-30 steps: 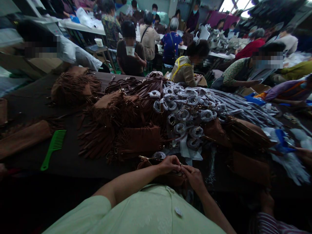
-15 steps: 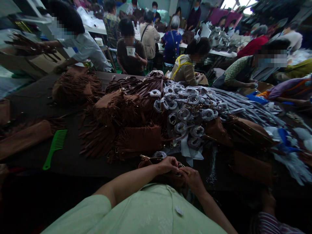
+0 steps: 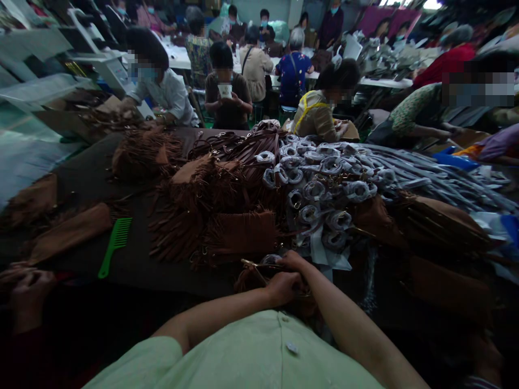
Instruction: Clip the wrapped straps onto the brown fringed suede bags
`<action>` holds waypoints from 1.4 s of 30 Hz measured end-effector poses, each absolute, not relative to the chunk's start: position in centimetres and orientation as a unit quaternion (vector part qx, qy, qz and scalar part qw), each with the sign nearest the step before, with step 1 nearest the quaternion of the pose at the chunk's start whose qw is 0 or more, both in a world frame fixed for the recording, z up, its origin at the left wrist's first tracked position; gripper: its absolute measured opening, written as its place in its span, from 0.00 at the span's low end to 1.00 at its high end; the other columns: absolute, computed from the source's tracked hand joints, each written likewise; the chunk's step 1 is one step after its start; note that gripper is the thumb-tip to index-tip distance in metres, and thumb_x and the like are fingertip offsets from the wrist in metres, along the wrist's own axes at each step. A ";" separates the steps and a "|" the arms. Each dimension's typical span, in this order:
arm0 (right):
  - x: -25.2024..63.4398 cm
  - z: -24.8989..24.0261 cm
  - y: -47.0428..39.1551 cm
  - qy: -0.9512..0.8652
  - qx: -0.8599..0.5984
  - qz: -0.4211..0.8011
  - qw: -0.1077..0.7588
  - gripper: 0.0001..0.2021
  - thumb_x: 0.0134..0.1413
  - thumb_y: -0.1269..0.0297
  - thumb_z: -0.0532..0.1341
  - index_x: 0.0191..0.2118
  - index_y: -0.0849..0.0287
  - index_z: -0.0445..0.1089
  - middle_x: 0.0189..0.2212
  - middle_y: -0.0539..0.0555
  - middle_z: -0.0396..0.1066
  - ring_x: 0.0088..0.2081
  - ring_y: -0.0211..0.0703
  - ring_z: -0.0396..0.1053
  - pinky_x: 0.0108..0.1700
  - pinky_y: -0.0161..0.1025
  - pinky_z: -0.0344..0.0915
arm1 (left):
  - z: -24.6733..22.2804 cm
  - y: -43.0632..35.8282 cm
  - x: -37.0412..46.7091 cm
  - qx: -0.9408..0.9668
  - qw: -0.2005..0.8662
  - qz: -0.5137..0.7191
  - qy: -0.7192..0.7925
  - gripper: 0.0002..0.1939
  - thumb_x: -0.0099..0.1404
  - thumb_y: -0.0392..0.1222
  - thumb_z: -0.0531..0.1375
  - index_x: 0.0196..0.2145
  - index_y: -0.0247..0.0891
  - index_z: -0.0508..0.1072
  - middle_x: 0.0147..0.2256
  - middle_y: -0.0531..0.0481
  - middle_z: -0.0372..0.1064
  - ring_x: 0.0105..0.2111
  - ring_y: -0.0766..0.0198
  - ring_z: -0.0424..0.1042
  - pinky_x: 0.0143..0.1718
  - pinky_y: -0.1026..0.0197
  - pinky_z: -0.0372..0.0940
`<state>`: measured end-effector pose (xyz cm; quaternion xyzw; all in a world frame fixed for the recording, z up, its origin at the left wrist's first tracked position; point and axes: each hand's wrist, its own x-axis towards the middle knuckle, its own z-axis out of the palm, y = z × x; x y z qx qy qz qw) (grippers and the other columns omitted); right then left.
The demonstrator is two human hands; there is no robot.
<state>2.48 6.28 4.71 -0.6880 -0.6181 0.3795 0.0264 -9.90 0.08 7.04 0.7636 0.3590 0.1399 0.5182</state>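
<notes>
A brown handbag (image 3: 247, 281) with a gold-coloured zip edge stands open against my front, at the near edge of the table. My left hand (image 3: 285, 288) is closed on its near side, fingers curled down and partly hidden. Over it crosses my right hand (image 3: 293, 261), its bent fingers pinching the bag's far rim by the zip. A plastic-wrapped strap coil (image 3: 271, 259) shows just beyond the rim. Farther in lies a brown fringed bag (image 3: 247, 229).
Plastic-wrapped strap coils (image 3: 314, 190) are heaped ahead. Several brown bags (image 3: 444, 216) lie at right. At left are a green comb (image 3: 113, 248) and a flat brown bag (image 3: 73, 229). Another person's hands (image 3: 30, 292) are at the left edge; co-workers sit across the table.
My right hand has moved from beside my left hand up and leftward to the bag's far rim. My left hand has dropped lower. The view has turned left.
</notes>
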 end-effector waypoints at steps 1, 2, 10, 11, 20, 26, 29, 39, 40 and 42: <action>2.4 4.6 6.2 -0.617 -0.685 0.387 0.030 0.12 0.38 0.57 0.65 0.17 0.60 0.71 0.13 0.50 0.67 0.23 0.39 0.65 0.26 0.33 0.56 | 7.4 0.5 -10.7 0.775 0.484 0.144 0.380 0.09 0.54 0.31 0.57 0.35 0.38 0.72 0.35 0.50 0.71 0.35 0.62 0.68 0.35 0.64 0.58; 2.6 4.8 6.1 -0.616 -0.684 0.390 0.035 0.11 0.40 0.57 0.64 0.19 0.61 0.72 0.15 0.50 0.68 0.24 0.39 0.65 0.27 0.33 0.57 | 7.8 1.0 -11.7 0.785 0.442 0.146 0.408 0.10 0.54 0.31 0.57 0.35 0.38 0.71 0.36 0.49 0.70 0.37 0.60 0.67 0.37 0.63 0.58; 6.1 9.7 3.1 -0.515 -0.662 0.412 0.357 0.22 0.51 0.50 0.56 0.46 0.60 0.67 0.37 0.54 0.72 0.35 0.42 0.67 0.37 0.36 0.64 | 7.7 2.7 -16.2 0.858 0.338 0.034 0.386 0.15 0.54 0.52 0.62 0.30 0.37 0.73 0.31 0.44 0.69 0.38 0.54 0.65 0.40 0.57 0.57; 6.2 10.3 2.7 -0.481 -0.649 0.442 0.390 0.23 0.50 0.49 0.57 0.47 0.59 0.66 0.37 0.54 0.71 0.34 0.41 0.67 0.34 0.36 0.64 | 7.4 2.6 -16.1 0.867 0.333 0.030 0.369 0.15 0.53 0.52 0.63 0.30 0.37 0.73 0.31 0.44 0.69 0.38 0.54 0.65 0.40 0.58 0.58; 7.0 8.5 1.5 -0.521 -0.578 0.555 0.294 0.17 0.48 0.54 0.60 0.40 0.61 0.70 0.33 0.52 0.72 0.32 0.40 0.67 0.35 0.36 0.64 | 6.9 1.7 -16.0 0.917 0.260 0.090 0.289 0.06 0.61 0.40 0.57 0.32 0.34 0.69 0.30 0.48 0.69 0.33 0.62 0.67 0.35 0.63 0.59; 7.0 7.3 0.3 -0.675 -0.571 0.463 0.068 0.11 0.41 0.66 0.61 0.35 0.60 0.71 0.30 0.50 0.72 0.31 0.39 0.66 0.34 0.32 0.58 | 8.6 0.1 -16.5 0.933 0.235 0.162 0.219 0.12 0.64 0.46 0.54 0.31 0.35 0.68 0.28 0.50 0.67 0.31 0.64 0.65 0.33 0.63 0.57; 5.2 7.6 -0.4 -0.696 -0.555 0.455 -0.018 0.11 0.38 0.65 0.63 0.34 0.58 0.72 0.28 0.48 0.72 0.30 0.37 0.65 0.30 0.31 0.55 | 9.0 -0.7 -16.5 0.941 0.247 0.161 0.169 0.15 0.66 0.48 0.51 0.30 0.35 0.68 0.26 0.50 0.66 0.30 0.65 0.64 0.34 0.63 0.57; 1.9 7.3 -2.3 -0.707 -0.568 0.409 -0.103 0.13 0.35 0.63 0.66 0.34 0.58 0.74 0.31 0.53 0.74 0.33 0.43 0.68 0.32 0.34 0.54 | 6.3 3.8 -24.6 0.665 0.548 0.010 0.508 0.20 0.58 0.54 0.56 0.37 0.35 0.73 0.33 0.48 0.71 0.33 0.62 0.68 0.35 0.62 0.62; 1.8 7.4 -2.2 -0.712 -0.568 0.399 -0.106 0.14 0.35 0.63 0.66 0.34 0.58 0.74 0.33 0.54 0.74 0.34 0.44 0.68 0.33 0.34 0.55 | 5.9 3.9 -25.2 0.628 0.605 -0.032 0.489 0.21 0.56 0.55 0.58 0.36 0.34 0.74 0.30 0.48 0.71 0.30 0.63 0.68 0.32 0.63 0.61; 1.2 7.7 -2.0 -0.723 -0.565 0.388 -0.088 0.16 0.36 0.62 0.66 0.36 0.59 0.73 0.36 0.56 0.73 0.37 0.46 0.68 0.35 0.35 0.57 | 5.2 3.9 -25.6 0.556 0.693 -0.044 0.456 0.23 0.51 0.57 0.61 0.35 0.32 0.75 0.28 0.49 0.71 0.25 0.66 0.67 0.28 0.65 0.61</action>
